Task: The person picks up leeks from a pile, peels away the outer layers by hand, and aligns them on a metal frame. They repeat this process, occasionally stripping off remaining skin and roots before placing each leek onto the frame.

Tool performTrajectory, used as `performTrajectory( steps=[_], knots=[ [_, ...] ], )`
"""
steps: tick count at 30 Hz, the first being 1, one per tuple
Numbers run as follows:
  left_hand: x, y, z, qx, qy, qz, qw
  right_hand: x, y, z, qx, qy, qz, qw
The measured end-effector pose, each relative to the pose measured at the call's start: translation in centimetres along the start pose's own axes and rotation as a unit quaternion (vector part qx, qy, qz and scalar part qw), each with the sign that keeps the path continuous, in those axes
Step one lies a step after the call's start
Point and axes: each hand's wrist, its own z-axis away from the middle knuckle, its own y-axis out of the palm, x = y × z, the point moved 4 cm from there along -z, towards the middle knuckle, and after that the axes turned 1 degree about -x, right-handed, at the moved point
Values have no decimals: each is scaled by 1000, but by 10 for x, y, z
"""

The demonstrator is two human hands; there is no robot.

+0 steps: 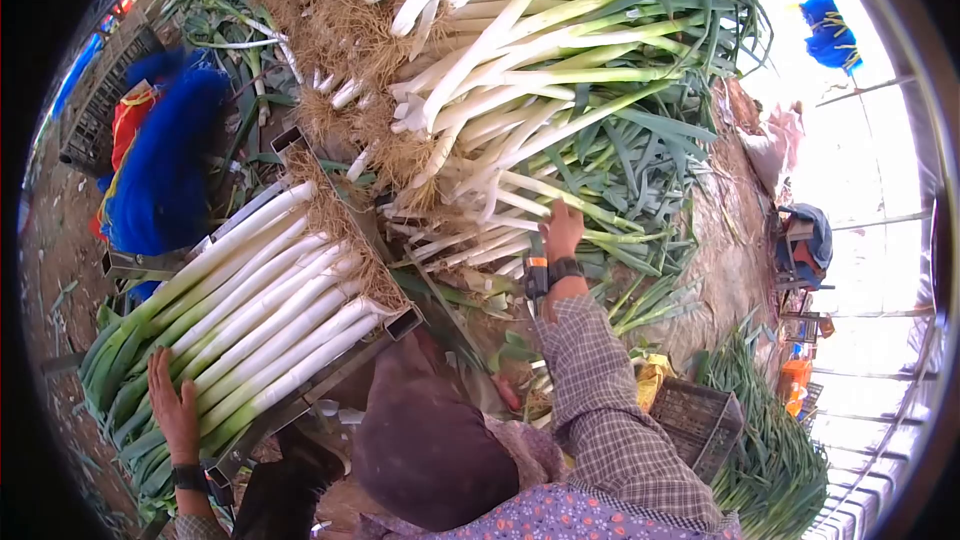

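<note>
My left hand (pixel 175 408) lies open, its fingers stretched over the green part of a row of leeks (pixel 275 305). These leeks rest side by side in a metal frame (pixel 330 365), white stalks and roots to the upper right, leaves to the lower left. My right hand (pixel 563 228) reaches to the near edge of a large leek pile (pixel 560 50). Its fingers are closed around a leek stalk (pixel 525 202) there; the fingertips are partly hidden. Each wrist wears a dark band.
Blue netting or string (pixel 170 165) hangs left of the frame, beside a black crate (pixel 100 95). Another dark crate (pixel 697 425) stands at the lower right, near a heap of green leaves (pixel 770 440). Loose roots and leek scraps (pixel 250 50) cover the ground at the back.
</note>
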Motion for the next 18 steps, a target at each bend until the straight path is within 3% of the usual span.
performTrajectory(
  steps=[3,6,7,8,9,10,11,13,16,18],
  knots=[
    [2,-1,2,-2,6,0,1000,46,70,5,117,-40,12,992],
    [1,-1,0,-6,8,0,1000,54,120,-11,121,-18,20,992],
    [-1,-2,0,-7,7,0,1000,48,128,-15,137,62,19,988],
    [-2,-4,0,-7,1,5,1000,46,131,-14,143,49,-23,988],
    [-1,-4,1,-8,0,4,1000,34,129,-18,147,35,-65,986],
    [0,-3,1,-10,0,4,1000,44,117,-8,123,-9,-20,992],
    [0,-2,1,-13,1,5,1000,49,113,7,165,-5,-160,973],
    [-1,-2,1,-16,-4,5,1000,44,77,4,199,-1,-111,974],
    [-5,-4,2,-11,-13,12,1000,68,16,28,182,-42,79,979],
    [-5,-4,1,-13,1,44,999,77,-25,48,182,-64,124,973]
  ],
)
